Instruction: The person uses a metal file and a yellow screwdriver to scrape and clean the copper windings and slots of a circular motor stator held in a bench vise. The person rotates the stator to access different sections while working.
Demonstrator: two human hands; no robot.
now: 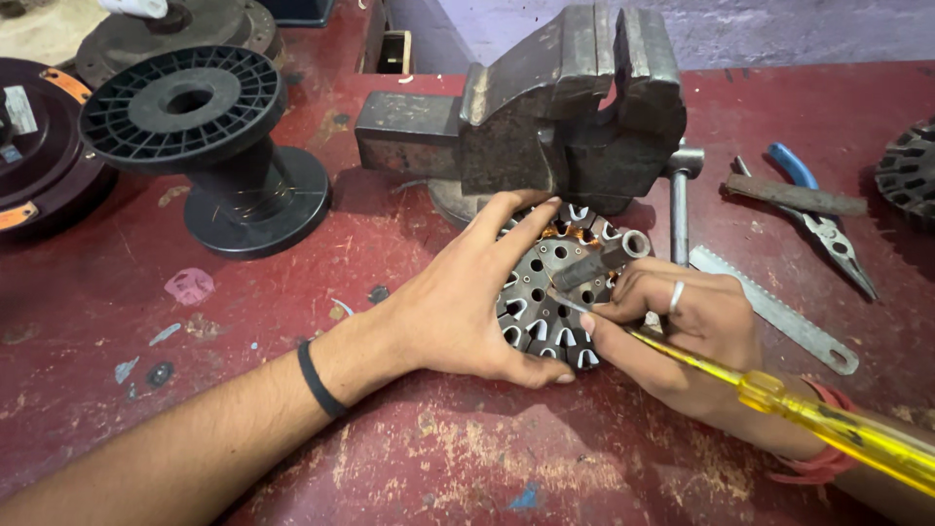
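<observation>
A round grey slotted stator core [548,292] with a short metal shaft and some copper winding lies flat on the red worktable [467,458], just in front of a bench vise [555,107]. My left hand [467,297] cups the stator's left side, thumb under its near edge and fingers over its top. My right hand [682,326] grips a screwdriver with a clear yellow handle [828,424]; its thin blade points left into the stator's face.
A black plastic spool [209,136] stands at the back left beside dark round motor parts [39,146]. Right of the vise lie a hacksaw blade [779,312], blue-handled pliers [823,219] and a flat rusty bar [794,195]. Another slotted core [911,170] sits at the right edge.
</observation>
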